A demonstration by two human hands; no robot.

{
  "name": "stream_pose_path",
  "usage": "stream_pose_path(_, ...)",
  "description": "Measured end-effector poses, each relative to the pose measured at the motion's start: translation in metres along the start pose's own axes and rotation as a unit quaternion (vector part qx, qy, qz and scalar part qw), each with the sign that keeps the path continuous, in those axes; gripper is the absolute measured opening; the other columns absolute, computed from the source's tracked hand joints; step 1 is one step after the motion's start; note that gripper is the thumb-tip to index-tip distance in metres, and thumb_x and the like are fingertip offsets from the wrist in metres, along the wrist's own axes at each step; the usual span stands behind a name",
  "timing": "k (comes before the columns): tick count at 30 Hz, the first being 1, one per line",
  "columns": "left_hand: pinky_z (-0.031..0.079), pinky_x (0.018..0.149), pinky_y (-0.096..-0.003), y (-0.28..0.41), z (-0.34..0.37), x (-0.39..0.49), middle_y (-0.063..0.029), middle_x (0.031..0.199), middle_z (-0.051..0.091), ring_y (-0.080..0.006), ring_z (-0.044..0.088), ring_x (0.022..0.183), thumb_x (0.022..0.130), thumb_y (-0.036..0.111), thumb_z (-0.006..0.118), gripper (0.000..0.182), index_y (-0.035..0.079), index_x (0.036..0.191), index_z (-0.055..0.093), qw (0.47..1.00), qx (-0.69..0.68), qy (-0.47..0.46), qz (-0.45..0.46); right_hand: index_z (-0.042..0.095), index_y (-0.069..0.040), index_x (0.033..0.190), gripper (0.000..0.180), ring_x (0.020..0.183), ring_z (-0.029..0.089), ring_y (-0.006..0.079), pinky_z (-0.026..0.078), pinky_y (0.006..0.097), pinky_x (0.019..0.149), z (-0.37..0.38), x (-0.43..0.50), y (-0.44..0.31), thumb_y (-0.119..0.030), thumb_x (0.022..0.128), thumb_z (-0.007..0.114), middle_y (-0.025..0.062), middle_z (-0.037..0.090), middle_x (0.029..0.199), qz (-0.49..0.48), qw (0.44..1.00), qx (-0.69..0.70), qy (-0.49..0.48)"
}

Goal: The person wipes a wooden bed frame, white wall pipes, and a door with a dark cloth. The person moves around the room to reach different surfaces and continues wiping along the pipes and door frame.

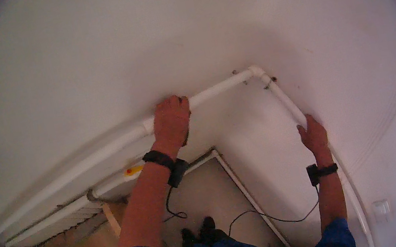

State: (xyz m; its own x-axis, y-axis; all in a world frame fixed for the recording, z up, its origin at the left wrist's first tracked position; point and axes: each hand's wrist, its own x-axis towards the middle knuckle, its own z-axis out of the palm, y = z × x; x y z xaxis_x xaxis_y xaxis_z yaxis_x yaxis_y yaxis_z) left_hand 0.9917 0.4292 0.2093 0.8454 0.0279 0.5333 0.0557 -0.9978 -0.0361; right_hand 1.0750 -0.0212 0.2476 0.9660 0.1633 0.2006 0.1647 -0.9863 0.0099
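Note:
A white plastic pipe (221, 87) runs along the wall, turns the corner at an elbow (257, 71) and continues along the right wall. My left hand (173, 122) is wrapped over it just right of a thicker white coupling (148, 125). On the right wall my right hand (314, 135) grips the same pipe run below the elbow, thumb on its left side. Small wall clips (274, 79) sit near the elbow. My left palm and the pipe beneath both hands are hidden.
A lower white pipe (111, 183) carries a valve with a yellow handle (134, 170), above a radiator (60, 223). White skirting (248, 192) edges the floor (202, 190). A black cable (279, 221) hangs from my right wrist device. A socket or switch (381, 210) is on the right wall.

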Motion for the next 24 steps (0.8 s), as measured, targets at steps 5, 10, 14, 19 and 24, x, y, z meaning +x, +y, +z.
stream_pose_path(5, 0.05, 0.086, -0.0438, 0.0, 0.002, -0.002, -0.0104, 0.101, 0.061, -0.0296, 0.062, 0.098, 0.086, 0.021, 0.066, 0.025, 0.009, 0.107, 0.064, 0.999, -0.013, 0.04, -0.004, 0.057, -0.003, 0.135, 0.052, 0.099, 0.07, 0.0414, 0.056, 0.0488, 0.086, 0.009, 0.003, 0.003, -0.033, 0.094, 0.067, 0.0262, 0.07, 0.113, 0.008, 0.998, -0.059, 0.026)
stream_pose_path(10, 0.05, 0.088, -0.0432, 0.002, 0.0, 0.0, -0.0116, 0.102, 0.061, -0.0303, 0.062, 0.1, 0.085, 0.02, 0.068, 0.03, 0.008, 0.112, 0.063, 1.0, -0.013, 0.027, -0.002, 0.056, -0.002, 0.133, 0.049, 0.097, 0.071, 0.0409, 0.057, 0.0492, 0.085, 0.017, 0.002, 0.009, -0.029, 0.093, 0.069, 0.0254, 0.07, 0.113, -0.051, 0.993, -0.064, 0.087)
stream_pose_path(14, 0.051, 0.094, -0.0442, -0.006, -0.009, -0.003, -0.0134, 0.111, 0.062, -0.033, 0.062, 0.106, 0.085, 0.015, 0.068, 0.039, 0.007, 0.123, 0.06, 0.999, -0.042, 0.025, 0.021, 0.055, -0.002, 0.134, 0.05, 0.097, 0.071, 0.0395, 0.057, 0.0486, 0.083, 0.021, 0.004, 0.013, -0.029, 0.094, 0.068, 0.0246, 0.07, 0.113, -0.01, 0.998, -0.046, 0.047)
stream_pose_path(19, 0.052, 0.096, -0.0456, -0.013, -0.027, -0.017, -0.0153, 0.125, 0.061, -0.0362, 0.061, 0.113, 0.086, 0.013, 0.067, 0.047, 0.009, 0.132, 0.056, 0.99, -0.134, -0.026, -0.023, 0.055, -0.002, 0.131, 0.047, 0.096, 0.071, 0.0386, 0.058, 0.0489, 0.081, 0.019, 0.003, 0.013, -0.03, 0.095, 0.068, 0.0212, 0.071, 0.111, -0.02, 0.997, -0.055, 0.048)
stream_pose_path(24, 0.051, 0.098, -0.0449, -0.044, -0.05, -0.052, -0.0154, 0.131, 0.06, -0.0377, 0.06, 0.117, 0.086, 0.013, 0.069, 0.048, 0.009, 0.132, 0.056, 0.99, -0.106, -0.016, -0.094, 0.056, 0.0, 0.132, 0.048, 0.1, 0.071, 0.0395, 0.058, 0.0479, 0.085, 0.014, 0.002, 0.011, -0.031, 0.096, 0.066, 0.0214, 0.069, 0.119, -0.008, 0.998, -0.056, 0.036)
